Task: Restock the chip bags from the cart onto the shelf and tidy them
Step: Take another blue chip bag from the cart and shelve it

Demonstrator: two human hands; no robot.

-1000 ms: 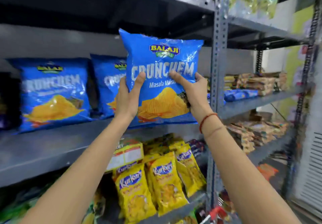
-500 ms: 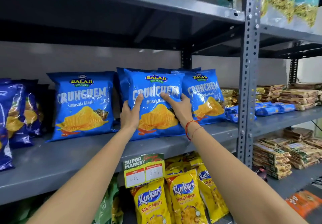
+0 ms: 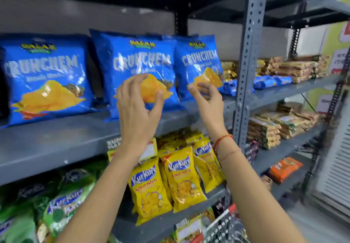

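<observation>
Three blue Crunchem chip bags stand upright on the grey shelf (image 3: 62, 140): a left bag (image 3: 44, 80), a middle bag (image 3: 140, 61) and a right bag (image 3: 199, 63). My left hand (image 3: 137, 108) hovers just in front of the middle bag's lower part, fingers apart, holding nothing. Beside it, my right hand (image 3: 207, 100) is open in front of the right bag's lower left corner, also empty. A wire cart (image 3: 223, 225) with a red handle shows at the bottom edge.
Yellow Kurkure bags (image 3: 181, 178) and green Kurkure bags (image 3: 62, 206) fill the shelf below. A perforated grey upright (image 3: 246, 68) divides the bays. To the right, shelves hold stacked biscuit packs (image 3: 295, 66) and an orange packet (image 3: 285, 169).
Both hands have let go of the middle Crunchem bag, which now stands on the shelf, and have drawn back from it with fingers spread. The view has shifted slightly.
</observation>
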